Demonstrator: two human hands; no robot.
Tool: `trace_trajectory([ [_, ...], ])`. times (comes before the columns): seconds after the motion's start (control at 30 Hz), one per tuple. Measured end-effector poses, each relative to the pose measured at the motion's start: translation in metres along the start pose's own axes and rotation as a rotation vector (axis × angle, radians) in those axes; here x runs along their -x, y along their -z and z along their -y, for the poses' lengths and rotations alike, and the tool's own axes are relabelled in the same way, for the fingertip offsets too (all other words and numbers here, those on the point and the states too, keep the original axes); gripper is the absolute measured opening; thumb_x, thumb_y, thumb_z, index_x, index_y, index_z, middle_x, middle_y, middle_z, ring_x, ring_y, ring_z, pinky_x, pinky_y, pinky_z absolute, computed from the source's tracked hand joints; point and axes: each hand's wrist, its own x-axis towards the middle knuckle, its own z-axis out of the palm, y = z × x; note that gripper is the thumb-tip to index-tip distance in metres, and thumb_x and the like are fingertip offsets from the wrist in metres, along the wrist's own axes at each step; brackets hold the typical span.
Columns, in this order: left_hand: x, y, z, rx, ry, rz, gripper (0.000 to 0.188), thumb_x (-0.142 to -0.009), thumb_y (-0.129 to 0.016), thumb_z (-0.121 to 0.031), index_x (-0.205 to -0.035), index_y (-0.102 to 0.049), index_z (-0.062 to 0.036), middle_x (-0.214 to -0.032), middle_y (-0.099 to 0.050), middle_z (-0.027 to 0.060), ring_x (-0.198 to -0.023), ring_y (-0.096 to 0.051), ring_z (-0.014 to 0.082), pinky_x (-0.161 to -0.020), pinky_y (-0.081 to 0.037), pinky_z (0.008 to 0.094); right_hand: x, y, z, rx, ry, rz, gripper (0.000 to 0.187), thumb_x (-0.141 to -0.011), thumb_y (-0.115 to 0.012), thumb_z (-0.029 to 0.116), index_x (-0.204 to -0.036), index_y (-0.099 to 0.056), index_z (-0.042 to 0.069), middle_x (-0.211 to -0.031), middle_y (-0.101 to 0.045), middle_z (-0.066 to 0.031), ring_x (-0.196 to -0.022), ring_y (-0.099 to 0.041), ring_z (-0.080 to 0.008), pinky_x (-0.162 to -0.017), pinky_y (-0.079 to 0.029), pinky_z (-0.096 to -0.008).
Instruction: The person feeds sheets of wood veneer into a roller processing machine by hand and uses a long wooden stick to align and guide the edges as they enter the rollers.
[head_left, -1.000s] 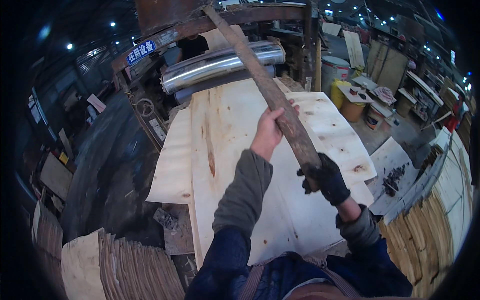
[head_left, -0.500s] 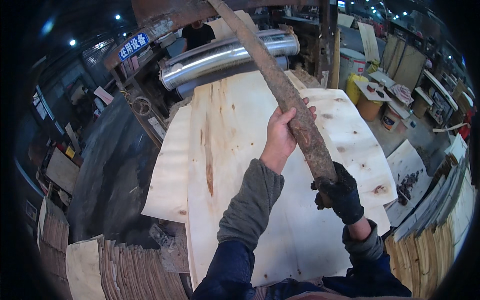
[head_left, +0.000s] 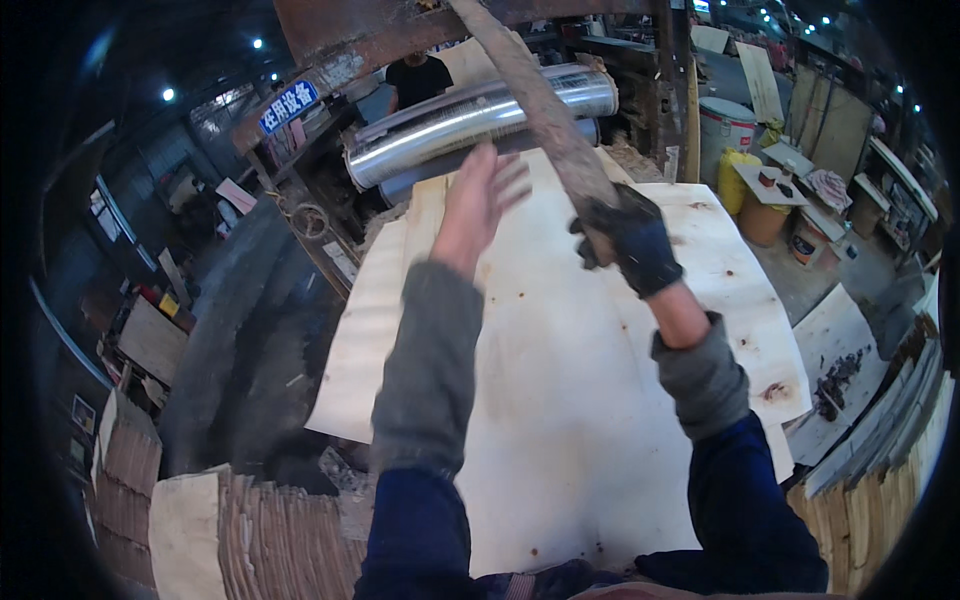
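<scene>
A long, rough, rust-brown pole slants over the veneer sheets, its far end at the machine's top. My right hand, in a black glove, is wrapped round the pole's near end. My left hand is bare and slightly blurred; its fingers are apart and it holds nothing. It hovers left of the pole, above the far part of the pale, knotty sheets. Beyond both hands lies a shiny metal roller.
A person in a dark top stands behind the roller. Stacked veneer stands at lower left, with another stack at lower right. A handwheel sits on the machine's left side. Buckets and a drum stand at right.
My left hand has let go of the pole and moved left. My right hand, still gripping the near end, has moved forward and up with the pole.
</scene>
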Motion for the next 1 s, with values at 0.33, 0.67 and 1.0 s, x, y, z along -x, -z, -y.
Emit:
trace_trajectory([
  [0.33, 0.168, -0.055, 0.101, 0.187, 0.358, 0.257, 0.070, -0.094, -0.041, -0.042, -0.143, -0.008, -0.0062, -0.136, -0.036, 0.0200, -0.122, -0.042, 0.0320, -0.100, -0.037, 0.0418, 0.171, 0.028, -0.032, 0.138, -0.189, -0.129, 0.035, -0.084, -0.059, 0.015, -0.113, -0.048, -0.002, -0.074, -0.061, -0.0123, -0.050, -0.059, -0.0178, -0.042, -0.048, -0.0292],
  [0.67, 0.150, -0.079, 0.110, 0.197, 0.347, 0.227, 0.056, -0.096, -0.042, -0.028, -0.139, -0.019, 0.0005, -0.128, -0.045, 0.0215, -0.114, -0.050, 0.0303, -0.095, -0.043, 0.0384, 0.128, 0.076, 0.031, 0.423, -0.138, -0.112, 0.036, -0.083, -0.055, 0.010, -0.116, -0.047, -0.003, -0.069, -0.062, -0.0101, -0.047, -0.058, -0.0143, -0.040, -0.047, -0.0269],
  [1.0, 0.283, 0.057, 0.085, -0.345, 0.257, -0.499, 0.041, -0.092, -0.047, -0.016, -0.127, -0.038, 0.0042, -0.111, -0.056, 0.0199, -0.095, -0.061, 0.0257, -0.080, -0.051, 0.0319, 0.108, 0.110, 0.033, 0.343, -0.166, -0.141, 0.048, -0.082, -0.054, 0.004, -0.128, -0.040, 0.000, -0.069, -0.060, -0.0118, -0.046, -0.056, -0.0155, -0.040, -0.046, -0.0287],
])
